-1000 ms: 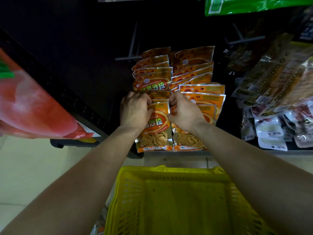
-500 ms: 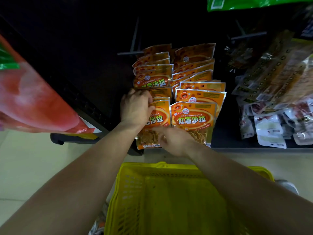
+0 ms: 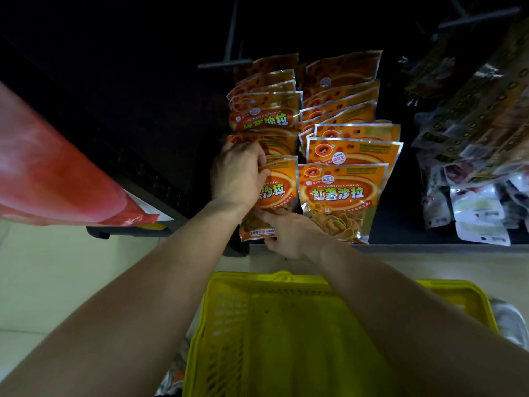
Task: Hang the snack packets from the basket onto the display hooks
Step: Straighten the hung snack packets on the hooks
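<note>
Head view, looking down at a dark display rack.

Packet (image 3: 277, 190): orange, front of the left column, centre of frame. It hangs just beside a matching front packet (image 3: 340, 193) of the right column; edges near or touching, cannot tell which. More orange packets are stacked behind both, rising toward upper centre.

Left grip (image 3: 237, 176): closed on the packet's upper left corner, thumb on the printed face, fingers curled behind the top edge.

Right grip (image 3: 292, 236): back of hand toward the camera, fingers curled on the packet's lower edge, pinching it.

Hooks: one dark hook bar (image 3: 221, 64) projects at upper centre, above the left column; a second bar (image 3: 478, 20) sits at upper right. The hook carrying the held packet is hidden.

Basket (image 3: 229, 325): yellow, slotted walls, bottom centre, below both forearms, standing on a pale floor (image 3: 43, 267).

Surroundings: a red bag (image 3: 57, 173) fills the left edge. Clear packs (image 3: 481, 207) with pale contents hang at right, well apart from the orange columns.
</note>
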Demonstrator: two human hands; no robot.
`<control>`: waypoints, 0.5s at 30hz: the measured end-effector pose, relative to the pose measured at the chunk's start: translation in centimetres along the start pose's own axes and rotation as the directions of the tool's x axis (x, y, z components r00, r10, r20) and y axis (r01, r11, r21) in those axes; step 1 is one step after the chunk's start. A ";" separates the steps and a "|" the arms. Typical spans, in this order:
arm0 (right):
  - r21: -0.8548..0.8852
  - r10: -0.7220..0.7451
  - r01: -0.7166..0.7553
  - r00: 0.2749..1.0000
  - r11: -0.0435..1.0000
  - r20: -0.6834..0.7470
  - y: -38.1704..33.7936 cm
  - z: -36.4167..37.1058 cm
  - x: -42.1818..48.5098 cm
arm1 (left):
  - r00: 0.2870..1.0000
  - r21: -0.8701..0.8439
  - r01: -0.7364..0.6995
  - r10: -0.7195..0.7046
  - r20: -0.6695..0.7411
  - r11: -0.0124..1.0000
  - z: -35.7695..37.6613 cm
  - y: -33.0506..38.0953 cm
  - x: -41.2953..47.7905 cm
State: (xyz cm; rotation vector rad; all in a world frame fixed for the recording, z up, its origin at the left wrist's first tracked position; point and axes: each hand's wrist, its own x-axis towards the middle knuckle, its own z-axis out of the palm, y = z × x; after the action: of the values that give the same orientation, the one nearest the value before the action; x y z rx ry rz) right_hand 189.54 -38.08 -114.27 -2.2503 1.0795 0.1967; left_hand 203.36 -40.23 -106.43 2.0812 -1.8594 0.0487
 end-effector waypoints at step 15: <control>-0.030 0.010 -0.013 0.995 0.999 -0.104 0.3 -4.1 -5.6 | 0.996 -0.033 -0.019 0.022 0.082 0.999 -3.5 1.0 -1.3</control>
State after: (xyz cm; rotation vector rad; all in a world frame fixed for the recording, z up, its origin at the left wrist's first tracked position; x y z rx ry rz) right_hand 185.09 -37.05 -109.03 -2.3039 1.1511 0.1028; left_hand 202.87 -38.07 -103.23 2.0720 -1.9167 -0.0627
